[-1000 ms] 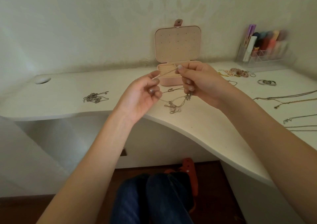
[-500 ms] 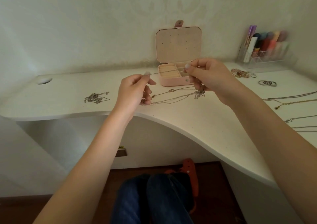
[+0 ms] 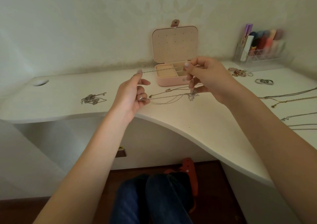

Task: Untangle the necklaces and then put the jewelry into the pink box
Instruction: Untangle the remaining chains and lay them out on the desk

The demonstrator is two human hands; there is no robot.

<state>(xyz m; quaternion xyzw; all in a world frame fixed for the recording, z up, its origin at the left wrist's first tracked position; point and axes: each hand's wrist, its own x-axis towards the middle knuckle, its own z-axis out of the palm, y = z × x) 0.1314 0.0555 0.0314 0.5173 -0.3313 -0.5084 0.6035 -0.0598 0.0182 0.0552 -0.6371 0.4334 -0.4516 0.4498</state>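
Hands raised above the surface (image 3: 197,126): left hand (image 3: 130,96) and right hand (image 3: 207,77) each pinch the necklace (image 3: 164,70), stretched taut toward three o'clock; no legible writing.

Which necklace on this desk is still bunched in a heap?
The silver chain pile left of the left hand. The necklaces at the right edge lie stretched out in lines.

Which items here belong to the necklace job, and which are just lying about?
Job: chains pinched between left hand and right hand; open pink box; tangled chain pile; necklaces at right; rings.
Lying about: clear organizer.
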